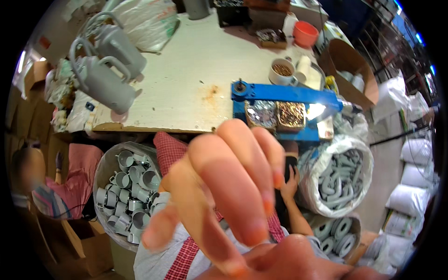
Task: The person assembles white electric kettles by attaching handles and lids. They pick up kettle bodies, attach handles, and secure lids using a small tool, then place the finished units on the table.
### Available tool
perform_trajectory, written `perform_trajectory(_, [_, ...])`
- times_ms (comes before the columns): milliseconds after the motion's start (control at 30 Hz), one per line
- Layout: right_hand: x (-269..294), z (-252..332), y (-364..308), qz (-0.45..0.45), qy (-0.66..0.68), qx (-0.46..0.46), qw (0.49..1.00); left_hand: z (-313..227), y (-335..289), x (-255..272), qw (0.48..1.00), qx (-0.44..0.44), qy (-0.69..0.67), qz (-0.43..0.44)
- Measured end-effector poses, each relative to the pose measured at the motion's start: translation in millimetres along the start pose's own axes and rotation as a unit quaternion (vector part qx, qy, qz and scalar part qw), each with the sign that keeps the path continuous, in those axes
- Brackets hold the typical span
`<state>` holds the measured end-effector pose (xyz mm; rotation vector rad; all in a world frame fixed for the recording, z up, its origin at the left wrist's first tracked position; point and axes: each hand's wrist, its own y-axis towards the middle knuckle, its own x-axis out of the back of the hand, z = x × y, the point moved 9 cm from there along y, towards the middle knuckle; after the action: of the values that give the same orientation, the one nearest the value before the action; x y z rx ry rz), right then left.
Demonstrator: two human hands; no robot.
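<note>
My left hand (224, 182) is raised very close to the view, blurred. Its fingers are spread and loosely bent, with nothing between them. Lower and to the right, my right hand (291, 179) rests with fingers apart on dark cloth at my thigh. Beyond the hands, a blue metal fixture (289, 92) with a long arm stands at the table's front edge. Two small trays sit in front of that arm: one of silvery small parts (261, 114), one of coppery small parts (291, 115). My left hand covers part of my lap and the checked red cloth (170, 149).
Grey plastic jugs (105, 84) stand on the white table (186, 79). A sack of grey cups (123, 186) is at left, a sack of curved grey handles (343, 179) at right. Round grey parts (343, 227) fill a box below. Another person (70, 182) sits far left.
</note>
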<state>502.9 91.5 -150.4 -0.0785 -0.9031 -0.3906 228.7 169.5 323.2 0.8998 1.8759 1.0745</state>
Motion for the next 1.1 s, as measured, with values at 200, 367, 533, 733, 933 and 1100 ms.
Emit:
perform_trajectory(200, [29,49,28,0.130,0.023,0.095,0.987,9,-106,94,0.958,0.233,0.052,-0.156])
perform_trajectory(367, [124,162,94,0.056,0.188,0.145,0.970,-48,-265,208,0.864,0.267,-0.003,-0.426])
perform_trajectory(533, [113,193,177,0.008,0.069,0.217,0.974,-74,-379,227,0.831,0.288,0.000,-0.476])
perform_trajectory(733, [69,203,210,0.071,-0.108,0.189,0.973,-78,-366,237,0.868,0.169,-0.113,-0.452])
perform_trajectory(933, [49,206,216,0.103,-0.057,0.227,0.967,-81,-367,238,0.882,0.201,-0.159,-0.396])
perform_trajectory(1100, [50,208,217,0.117,-0.064,0.187,0.973,-85,-364,238,0.891,0.173,-0.200,-0.368])
